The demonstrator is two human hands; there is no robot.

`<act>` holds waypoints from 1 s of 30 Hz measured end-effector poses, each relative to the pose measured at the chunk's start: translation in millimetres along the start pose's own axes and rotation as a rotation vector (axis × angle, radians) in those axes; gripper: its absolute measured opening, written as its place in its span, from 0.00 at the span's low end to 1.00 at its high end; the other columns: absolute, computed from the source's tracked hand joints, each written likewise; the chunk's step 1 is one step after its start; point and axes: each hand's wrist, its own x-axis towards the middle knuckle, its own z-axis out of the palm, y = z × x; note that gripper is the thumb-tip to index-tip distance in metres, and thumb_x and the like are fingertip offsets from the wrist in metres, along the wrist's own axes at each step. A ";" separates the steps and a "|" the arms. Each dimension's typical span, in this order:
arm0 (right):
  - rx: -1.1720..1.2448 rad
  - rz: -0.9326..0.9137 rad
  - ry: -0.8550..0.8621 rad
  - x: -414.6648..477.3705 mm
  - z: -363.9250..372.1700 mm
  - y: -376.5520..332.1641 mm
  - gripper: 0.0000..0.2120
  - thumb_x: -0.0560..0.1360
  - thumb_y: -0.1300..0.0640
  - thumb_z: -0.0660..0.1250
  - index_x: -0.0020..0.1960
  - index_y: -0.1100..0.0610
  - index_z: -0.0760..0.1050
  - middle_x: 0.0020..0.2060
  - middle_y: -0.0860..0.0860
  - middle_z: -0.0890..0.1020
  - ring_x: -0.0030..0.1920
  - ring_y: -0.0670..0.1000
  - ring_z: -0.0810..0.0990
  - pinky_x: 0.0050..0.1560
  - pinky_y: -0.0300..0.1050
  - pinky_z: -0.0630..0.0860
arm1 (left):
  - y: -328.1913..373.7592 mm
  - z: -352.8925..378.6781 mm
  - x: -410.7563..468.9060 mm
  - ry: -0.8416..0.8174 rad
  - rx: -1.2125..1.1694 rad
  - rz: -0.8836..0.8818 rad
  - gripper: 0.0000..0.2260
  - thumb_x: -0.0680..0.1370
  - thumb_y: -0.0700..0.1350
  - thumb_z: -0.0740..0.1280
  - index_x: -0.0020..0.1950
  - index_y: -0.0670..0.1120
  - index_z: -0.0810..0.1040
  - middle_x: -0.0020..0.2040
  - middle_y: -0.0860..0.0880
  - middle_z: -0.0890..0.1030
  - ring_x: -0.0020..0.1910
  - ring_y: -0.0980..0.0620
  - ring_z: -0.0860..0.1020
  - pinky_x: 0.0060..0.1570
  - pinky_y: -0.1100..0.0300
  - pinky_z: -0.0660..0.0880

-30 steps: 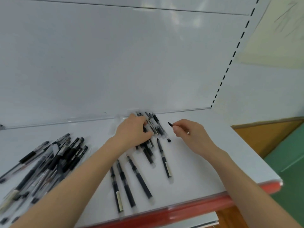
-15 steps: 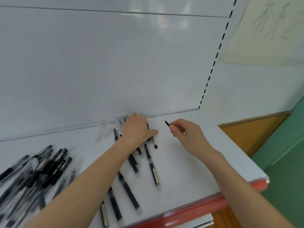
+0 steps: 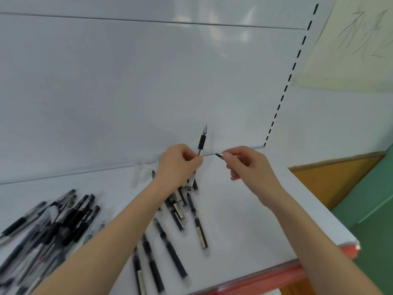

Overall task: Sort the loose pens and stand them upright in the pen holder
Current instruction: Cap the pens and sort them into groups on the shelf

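Pinching an uncapped pen (image 3: 201, 142) tip-up, left hand (image 3: 178, 165) presents it, probably for capping. Just beside, right hand (image 3: 251, 167) has a closed grip on a small black cap (image 3: 219, 156).

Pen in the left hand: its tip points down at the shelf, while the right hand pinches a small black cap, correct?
Not quite. In the head view the pen in the left hand has its tip pointing up, away from the shelf, not down at it. The right hand does pinch a small black cap.
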 end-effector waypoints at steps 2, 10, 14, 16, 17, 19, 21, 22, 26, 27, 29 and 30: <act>0.079 -0.009 0.042 0.3 2.9 -12.2 0.05 0.73 0.56 0.67 0.38 0.53 0.76 0.24 0.45 0.75 0.25 0.43 0.72 0.34 0.39 0.74 | 4.4 -14.9 -12.6 0.012 -0.159 0.008 0.03 0.74 0.41 0.66 0.41 0.43 0.75 0.35 0.45 0.81 0.27 0.59 0.76 0.30 0.65 0.71; 0.202 -0.091 0.009 7.5 18.4 -51.4 0.07 0.74 0.54 0.66 0.38 0.53 0.76 0.24 0.46 0.73 0.26 0.46 0.71 0.33 0.36 0.71 | -6.5 -63.6 -60.1 0.137 -0.142 0.187 0.09 0.75 0.43 0.66 0.40 0.58 0.75 0.30 0.53 0.78 0.28 0.58 0.69 0.29 0.73 0.66; 0.123 -0.128 -0.090 12.9 26.5 -62.8 0.07 0.73 0.54 0.67 0.37 0.52 0.76 0.23 0.44 0.72 0.26 0.45 0.71 0.35 0.40 0.70 | -11.2 -77.8 -72.5 0.189 -0.088 0.191 0.10 0.74 0.44 0.67 0.39 0.60 0.75 0.37 0.53 0.80 0.34 0.58 0.75 0.34 0.74 0.68; 0.100 -0.143 -0.153 12.5 32.6 -66.4 0.07 0.73 0.55 0.68 0.36 0.51 0.77 0.23 0.44 0.73 0.26 0.46 0.71 0.35 0.40 0.70 | -12.3 -81.3 -76.4 0.199 -0.067 0.191 0.11 0.74 0.45 0.67 0.38 0.61 0.75 0.39 0.59 0.80 0.36 0.61 0.75 0.36 0.76 0.68; 0.088 -0.150 -0.185 11.6 35.5 -68.0 0.07 0.73 0.55 0.68 0.36 0.51 0.77 0.23 0.44 0.73 0.26 0.45 0.71 0.35 0.39 0.70 | -12.5 -82.2 -78.3 0.203 -0.057 0.191 0.11 0.74 0.45 0.67 0.38 0.62 0.75 0.38 0.60 0.80 0.36 0.63 0.75 0.37 0.76 0.68; 0.061 -0.160 -0.255 8.8 41.2 -70.6 0.07 0.72 0.55 0.68 0.35 0.51 0.78 0.24 0.45 0.73 0.26 0.45 0.71 0.34 0.38 0.70 | -12.6 -83.3 -81.7 0.206 -0.036 0.200 0.12 0.74 0.44 0.67 0.38 0.62 0.74 0.34 0.57 0.79 0.36 0.65 0.74 0.37 0.76 0.67; 0.049 -0.171 -0.319 4.8 46.8 -72.1 0.07 0.72 0.55 0.68 0.36 0.52 0.78 0.24 0.47 0.72 0.25 0.45 0.70 0.32 0.35 0.69 | -12.3 -84.4 -84.3 0.201 -0.026 0.216 0.13 0.74 0.44 0.67 0.38 0.63 0.74 0.33 0.57 0.79 0.35 0.65 0.74 0.37 0.76 0.67; 0.055 -0.174 -0.334 2.7 49.6 -72.4 0.07 0.73 0.56 0.67 0.36 0.54 0.78 0.23 0.47 0.72 0.25 0.45 0.70 0.31 0.34 0.68 | -12.2 -85.2 -85.4 0.196 -0.026 0.222 0.13 0.75 0.44 0.67 0.38 0.63 0.74 0.34 0.58 0.79 0.35 0.64 0.74 0.37 0.75 0.67; 0.110 -0.181 -0.326 -2.9 60.9 -71.8 0.09 0.73 0.56 0.67 0.35 0.56 0.77 0.22 0.47 0.71 0.23 0.46 0.68 0.27 0.33 0.66 | -16.2 -86.8 -86.7 0.197 -0.064 0.209 0.13 0.74 0.42 0.67 0.37 0.62 0.75 0.35 0.63 0.79 0.35 0.61 0.74 0.36 0.74 0.67; 0.108 -0.186 -0.322 -3.8 63.3 -71.6 0.09 0.73 0.56 0.67 0.34 0.55 0.77 0.22 0.48 0.71 0.23 0.46 0.67 0.28 0.35 0.66 | -17.3 -86.6 -87.3 0.206 -0.073 0.208 0.14 0.74 0.42 0.67 0.37 0.61 0.75 0.34 0.63 0.79 0.35 0.61 0.74 0.36 0.74 0.67; 0.095 -0.195 -0.318 -3.9 67.5 -71.0 0.09 0.73 0.56 0.67 0.34 0.55 0.77 0.21 0.49 0.71 0.24 0.47 0.67 0.29 0.39 0.66 | -18.5 -86.7 -88.4 0.217 -0.077 0.205 0.14 0.74 0.41 0.67 0.36 0.60 0.75 0.33 0.64 0.78 0.35 0.61 0.74 0.35 0.74 0.66; 0.095 -0.197 -0.321 -3.7 69.4 -70.6 0.09 0.73 0.56 0.67 0.34 0.55 0.77 0.21 0.49 0.71 0.24 0.47 0.68 0.29 0.40 0.66 | -19.2 -87.3 -88.7 0.219 -0.077 0.202 0.14 0.74 0.41 0.66 0.36 0.60 0.76 0.34 0.62 0.78 0.34 0.60 0.73 0.34 0.74 0.66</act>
